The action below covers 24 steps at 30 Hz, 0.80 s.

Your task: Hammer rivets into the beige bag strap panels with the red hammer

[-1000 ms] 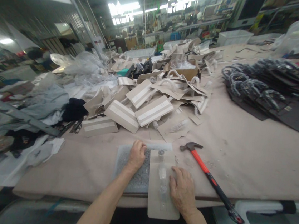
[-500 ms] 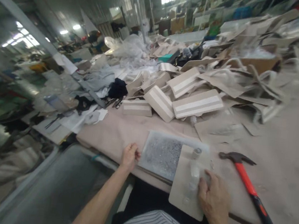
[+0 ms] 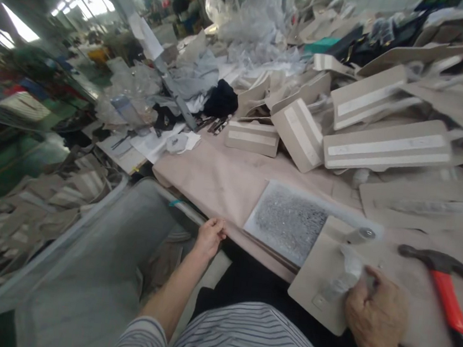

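Observation:
My right hand (image 3: 378, 315) is closed at the right edge of a beige panel (image 3: 315, 269), thumb and fingers curled against it. A plastic-wrapped strap (image 3: 343, 275) and a small metal cylinder (image 3: 361, 235) are on the panel's upper face. The panel overlaps a speckled grey slab (image 3: 288, 219) and juts past the table's front edge. My left hand (image 3: 211, 238) hovers by that edge, left of the slab, with its fingertips pinched together. Whatever may be between them is too small to make out. To the right of my right hand lies a claw hammer (image 3: 448, 287) with a red and black handle.
Beige panels with white strips (image 3: 389, 147) are heaped at the back of the pinkish table cover (image 3: 203, 164). A large grey bin (image 3: 80, 251) stands at the left front, with more panels (image 3: 62, 193) piled beyond it. A metal post (image 3: 177, 100) rises at the table's left.
The view has swung left and downward. My left hand has drawn back from beside the slab to the table's front edge. My right hand stays at the panel's edge.

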Each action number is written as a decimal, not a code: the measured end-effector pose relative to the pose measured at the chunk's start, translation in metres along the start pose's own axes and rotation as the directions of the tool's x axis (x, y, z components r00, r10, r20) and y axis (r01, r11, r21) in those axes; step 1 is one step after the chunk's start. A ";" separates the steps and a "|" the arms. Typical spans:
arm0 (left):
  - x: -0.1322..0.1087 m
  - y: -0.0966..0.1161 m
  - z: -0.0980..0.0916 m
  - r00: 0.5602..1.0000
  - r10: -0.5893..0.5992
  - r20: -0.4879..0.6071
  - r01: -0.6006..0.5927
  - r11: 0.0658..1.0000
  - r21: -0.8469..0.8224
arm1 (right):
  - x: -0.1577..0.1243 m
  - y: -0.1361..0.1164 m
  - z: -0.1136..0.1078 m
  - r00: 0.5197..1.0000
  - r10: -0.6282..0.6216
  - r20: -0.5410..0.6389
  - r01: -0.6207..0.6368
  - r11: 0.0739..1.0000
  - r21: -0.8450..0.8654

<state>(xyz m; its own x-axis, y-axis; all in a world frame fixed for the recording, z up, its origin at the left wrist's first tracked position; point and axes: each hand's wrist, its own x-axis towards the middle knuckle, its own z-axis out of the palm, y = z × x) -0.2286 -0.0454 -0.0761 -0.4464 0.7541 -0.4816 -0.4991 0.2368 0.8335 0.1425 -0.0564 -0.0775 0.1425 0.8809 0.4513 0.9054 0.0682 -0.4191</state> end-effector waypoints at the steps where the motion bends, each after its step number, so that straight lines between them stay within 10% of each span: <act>1: 0.001 0.000 -0.002 1.000 -0.015 0.004 0.015 1.000 -0.006 | 0.000 0.000 0.000 1.000 0.003 0.003 -0.003 1.000 -0.003; 24: 0.001 -0.013 -0.022 0.934 -0.315 -0.165 0.297 0.946 -0.128 | 0.002 -0.001 0.003 0.999 0.025 0.020 -0.023 0.996 -0.088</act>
<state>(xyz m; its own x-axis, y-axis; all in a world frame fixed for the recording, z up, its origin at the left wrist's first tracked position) -0.2391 -0.0613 -0.0938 -0.3825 0.5287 -0.7577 -0.7002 0.3692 0.6111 0.1408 -0.0537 -0.0784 0.1571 0.8915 0.4249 0.9334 0.0066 -0.3588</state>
